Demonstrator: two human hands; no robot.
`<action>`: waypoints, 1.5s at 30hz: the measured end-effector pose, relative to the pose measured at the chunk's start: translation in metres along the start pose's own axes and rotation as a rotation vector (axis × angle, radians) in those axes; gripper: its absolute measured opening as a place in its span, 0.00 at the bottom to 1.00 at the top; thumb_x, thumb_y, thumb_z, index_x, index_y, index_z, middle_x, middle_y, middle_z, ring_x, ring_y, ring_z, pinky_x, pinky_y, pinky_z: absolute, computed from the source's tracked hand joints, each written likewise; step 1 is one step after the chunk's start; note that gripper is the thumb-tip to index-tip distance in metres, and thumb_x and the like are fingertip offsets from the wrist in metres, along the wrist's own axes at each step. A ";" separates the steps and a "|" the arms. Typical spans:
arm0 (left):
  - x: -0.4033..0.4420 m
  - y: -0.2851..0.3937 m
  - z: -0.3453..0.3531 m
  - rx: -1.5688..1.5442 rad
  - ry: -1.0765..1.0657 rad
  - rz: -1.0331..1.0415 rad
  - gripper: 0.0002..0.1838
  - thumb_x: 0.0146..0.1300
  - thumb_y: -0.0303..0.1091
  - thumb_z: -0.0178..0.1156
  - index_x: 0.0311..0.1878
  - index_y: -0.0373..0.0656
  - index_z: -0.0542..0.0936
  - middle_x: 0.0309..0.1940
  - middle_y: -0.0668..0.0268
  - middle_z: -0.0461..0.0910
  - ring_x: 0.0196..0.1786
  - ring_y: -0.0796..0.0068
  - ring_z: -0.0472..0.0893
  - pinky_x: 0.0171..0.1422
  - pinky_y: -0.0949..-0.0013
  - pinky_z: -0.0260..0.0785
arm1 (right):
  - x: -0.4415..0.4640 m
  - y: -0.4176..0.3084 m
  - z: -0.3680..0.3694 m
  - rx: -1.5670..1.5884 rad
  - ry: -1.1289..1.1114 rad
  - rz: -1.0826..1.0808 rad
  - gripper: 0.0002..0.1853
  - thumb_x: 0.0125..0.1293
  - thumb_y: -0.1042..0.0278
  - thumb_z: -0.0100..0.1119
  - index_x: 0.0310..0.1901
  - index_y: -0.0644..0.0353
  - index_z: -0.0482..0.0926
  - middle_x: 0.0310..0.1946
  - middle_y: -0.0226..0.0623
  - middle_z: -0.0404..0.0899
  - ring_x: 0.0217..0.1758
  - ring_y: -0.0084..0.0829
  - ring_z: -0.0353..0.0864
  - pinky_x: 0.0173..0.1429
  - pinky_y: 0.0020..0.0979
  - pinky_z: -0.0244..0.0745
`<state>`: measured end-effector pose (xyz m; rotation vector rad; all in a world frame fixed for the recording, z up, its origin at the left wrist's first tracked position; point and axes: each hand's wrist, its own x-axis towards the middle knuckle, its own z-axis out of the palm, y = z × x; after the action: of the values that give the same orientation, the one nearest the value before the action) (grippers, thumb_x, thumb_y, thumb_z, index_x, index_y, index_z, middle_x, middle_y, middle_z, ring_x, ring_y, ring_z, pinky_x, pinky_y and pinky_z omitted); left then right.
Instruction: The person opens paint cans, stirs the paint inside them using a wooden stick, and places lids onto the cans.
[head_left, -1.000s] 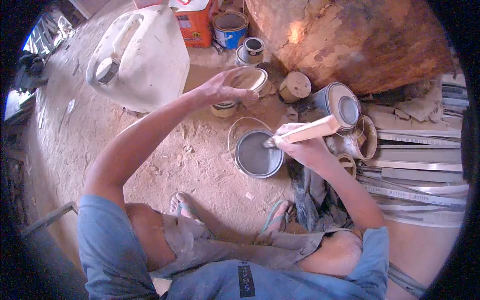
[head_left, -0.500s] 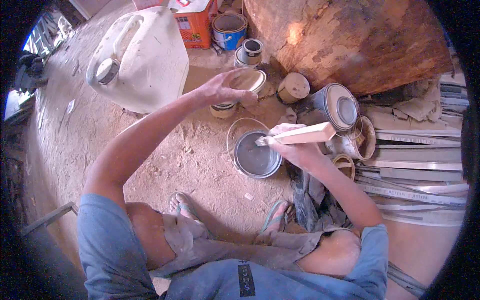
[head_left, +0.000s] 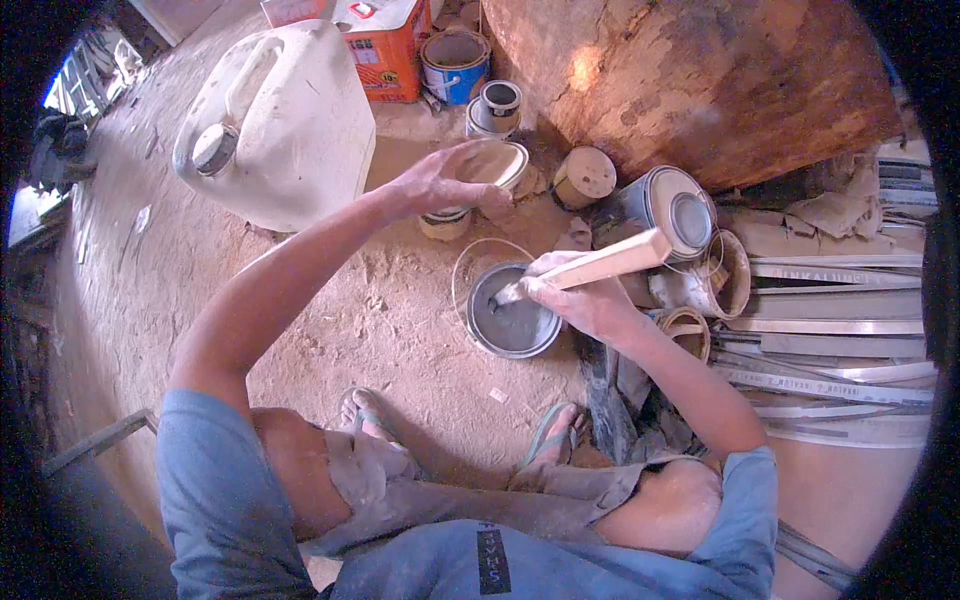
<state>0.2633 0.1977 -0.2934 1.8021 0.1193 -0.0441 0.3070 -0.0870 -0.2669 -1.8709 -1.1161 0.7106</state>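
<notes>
My left hand point(head_left: 448, 183) is closed round the side of a small round tin point(head_left: 508, 165) with a pale top and light rim. Just below that hand stands another small can point(head_left: 446, 224), partly covered by it. In my right hand point(head_left: 585, 300) is a flat wooden stick point(head_left: 615, 258), held slantwise. Its lower end dips into the grey paint inside an open paint can point(head_left: 520, 345) on the ground. The can's thin wire handle point(head_left: 457, 270) leans out to the left.
A white jerrycan point(head_left: 300, 130) lies at upper left, near an orange tin point(head_left: 385, 50) and a blue bucket point(head_left: 455, 75). Right of the paint can are a larger lidded can point(head_left: 668, 210), a brown-stained bucket point(head_left: 735, 270) and stacked metal strips point(head_left: 840, 330). A big rusty-brown surface point(head_left: 690, 90) stands behind.
The stick's lower end has moved left and deeper into the grey paint, with my right hand tilting slightly. My left hand and its tin have barely moved.
</notes>
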 end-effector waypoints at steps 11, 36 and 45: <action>0.002 -0.002 -0.008 -0.014 -0.028 -0.003 0.53 0.54 0.52 0.78 0.78 0.41 0.63 0.71 0.57 0.72 0.73 0.63 0.70 0.79 0.59 0.58 | -0.006 -0.010 -0.006 -0.186 -0.185 0.161 0.14 0.62 0.57 0.65 0.34 0.62 0.85 0.28 0.41 0.86 0.35 0.39 0.88 0.43 0.41 0.80; -0.001 0.002 -0.007 -0.073 -0.044 0.019 0.53 0.55 0.49 0.79 0.78 0.39 0.63 0.73 0.58 0.70 0.75 0.64 0.68 0.81 0.61 0.56 | -0.006 -0.009 -0.019 -0.435 -0.099 0.170 0.13 0.61 0.57 0.69 0.32 0.61 0.85 0.27 0.40 0.85 0.31 0.39 0.86 0.41 0.39 0.81; -0.005 0.008 -0.012 -0.022 -0.032 0.019 0.52 0.54 0.53 0.78 0.77 0.39 0.65 0.68 0.60 0.75 0.69 0.66 0.73 0.76 0.61 0.62 | -0.001 0.008 -0.013 -0.153 0.027 0.007 0.12 0.62 0.58 0.70 0.34 0.60 0.84 0.24 0.35 0.84 0.32 0.38 0.86 0.41 0.39 0.80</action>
<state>0.2587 0.2072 -0.2825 1.7797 0.0791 -0.0579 0.3204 -0.0943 -0.2671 -2.0081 -1.1750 0.6164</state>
